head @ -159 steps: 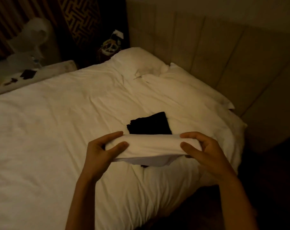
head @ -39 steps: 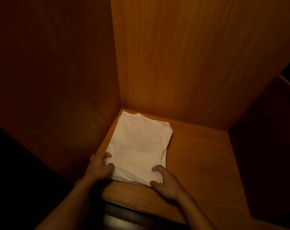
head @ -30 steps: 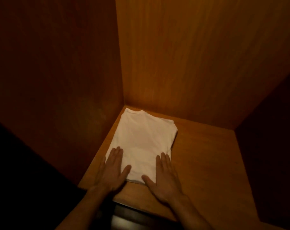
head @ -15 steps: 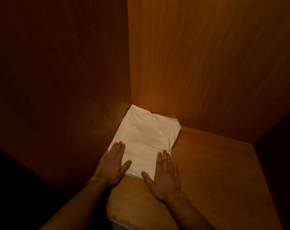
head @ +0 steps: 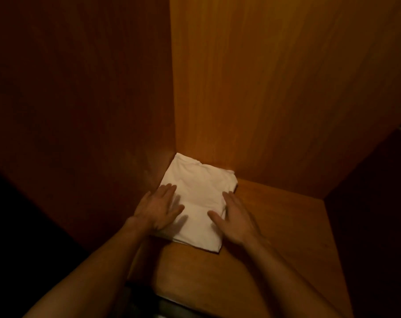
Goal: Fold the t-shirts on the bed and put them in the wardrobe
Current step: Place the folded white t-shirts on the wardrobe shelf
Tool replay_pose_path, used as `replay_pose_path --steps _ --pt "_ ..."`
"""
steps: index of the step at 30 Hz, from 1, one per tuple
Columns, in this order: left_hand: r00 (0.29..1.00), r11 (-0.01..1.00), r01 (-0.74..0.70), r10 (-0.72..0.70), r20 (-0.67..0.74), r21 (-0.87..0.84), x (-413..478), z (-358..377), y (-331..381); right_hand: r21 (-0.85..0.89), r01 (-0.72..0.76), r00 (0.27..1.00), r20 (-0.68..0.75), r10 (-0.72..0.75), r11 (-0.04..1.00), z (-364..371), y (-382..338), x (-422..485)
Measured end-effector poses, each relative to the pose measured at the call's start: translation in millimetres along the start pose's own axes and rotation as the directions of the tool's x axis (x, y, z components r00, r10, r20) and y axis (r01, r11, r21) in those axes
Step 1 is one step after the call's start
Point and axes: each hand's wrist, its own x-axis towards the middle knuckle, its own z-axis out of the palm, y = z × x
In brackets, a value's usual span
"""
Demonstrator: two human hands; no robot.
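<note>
A folded white cotton t-shirt point(head: 198, 203) sits in the wooden wardrobe's point(head: 275, 99) back-left corner; left hand point(head: 159, 208) and right hand point(head: 237, 220) lie flat on it, fingers spread, gripping nothing; other shirts not visible.

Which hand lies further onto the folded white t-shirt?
The left hand: palm and fingers rest on the white t-shirt. The right hand sits along its right edge, partly over the wooden shelf.

The scene is dim and warm orange. The brightest patch falls on the back wall point(head: 275, 99) and the white shirt point(head: 199, 196); the left wall point(head: 80, 99) and both lower corners sink into near-black. Fingers point(head: 169, 191) smear with motion blur. Straight edges bow slightly toward the frame's borders.
</note>
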Motion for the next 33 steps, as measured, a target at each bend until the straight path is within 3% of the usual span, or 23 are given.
replay_pose_path --steps 5,10,20,27,33 --pt "0.980 0.995 -0.080 0.067 -0.187 -0.066 -23 -102 35 0.058 0.016 0.990 -0.140 -0.008 0.998 -98 -29 -29" --pt "0.976 0.987 -0.161 0.159 -0.149 -0.003 -76 -238 84 0.061 0.011 0.992 -0.123 -0.004 0.998 -233 -89 -93" --pt "0.977 0.971 -0.162 0.133 -0.168 -0.178 -301 -523 147 0.070 0.095 0.995 -0.046 -0.092 0.993 -495 -234 -296" --pt "0.939 0.940 0.112 -0.207 -0.277 -0.322 -476 -634 159 0.089 0.291 0.956 -0.067 -0.286 0.952 -587 -311 -418" --pt "0.778 0.774 0.388 -0.566 -0.273 -0.500 -643 -638 163 0.185 0.636 0.758 0.033 -0.651 0.749 -597 -373 -497"
